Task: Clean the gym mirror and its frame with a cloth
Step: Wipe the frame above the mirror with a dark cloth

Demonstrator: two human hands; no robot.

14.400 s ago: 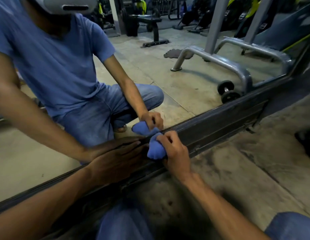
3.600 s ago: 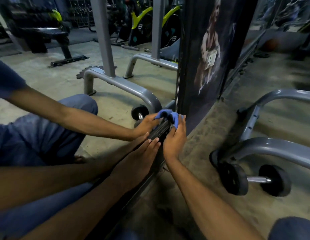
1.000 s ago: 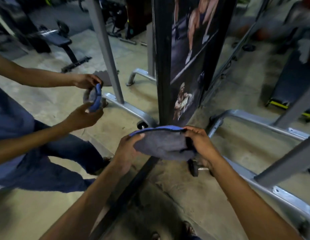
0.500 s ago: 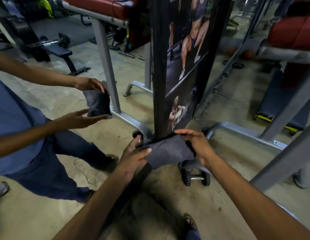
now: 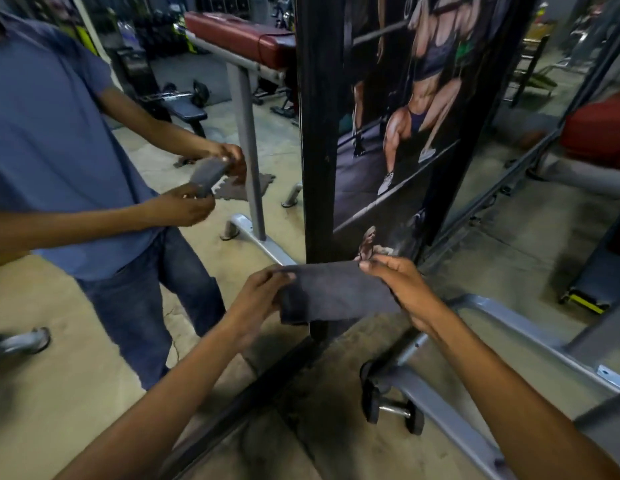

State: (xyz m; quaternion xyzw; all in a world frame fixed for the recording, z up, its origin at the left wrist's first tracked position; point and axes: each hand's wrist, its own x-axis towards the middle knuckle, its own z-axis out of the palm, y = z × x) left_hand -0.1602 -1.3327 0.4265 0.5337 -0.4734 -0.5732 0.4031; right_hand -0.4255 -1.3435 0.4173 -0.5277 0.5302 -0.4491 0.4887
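Glass of the mirror (image 5: 94, 237) fills 9 o'clock, its black frame (image 5: 317, 133) upright at 12. Grey cloth (image 5: 336, 292) sits centre, stretched between left hand (image 5: 256, 299) and right hand (image 5: 402, 289), both grips pinching its top corners. Judgement: refold to a clean face, keep it taut, then wipe the frame downward.

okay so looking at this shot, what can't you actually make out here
Head view only:
- cloth: its lower part folds under, so the full shape is hidden; left hand and right hand cover its ends.
- mirror: its top is cut off by the picture's edge.
- dumbbell: partly hidden behind the grey machine leg.
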